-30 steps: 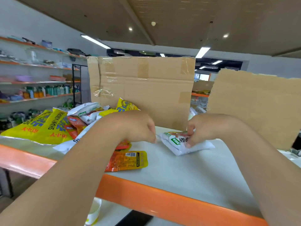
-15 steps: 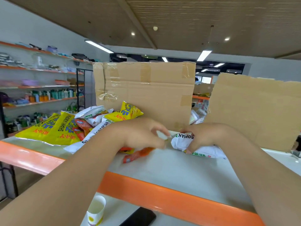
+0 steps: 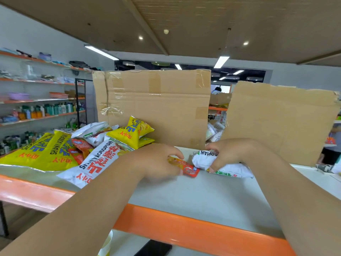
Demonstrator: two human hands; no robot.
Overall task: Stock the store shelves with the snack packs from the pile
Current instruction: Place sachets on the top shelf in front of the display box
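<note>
A pile of snack packs, yellow, white and orange, lies on the left of the white shelf with its orange front edge. My left hand pinches a small orange pack that lies flat on the shelf, right of the pile. My right hand grips a white pack with green print, lying on its side just right of the orange pack and touching it.
Two cardboard sheets stand upright along the shelf's back. Store shelves with bottles line the left wall. A paper cup and a dark phone rest on the lower shelf beneath. A person stands at far right.
My left hand has slid the small orange pack rightward from beside the pile until it lies next to the white pack. The right hand stays on the white pack, which has turned slightly.
</note>
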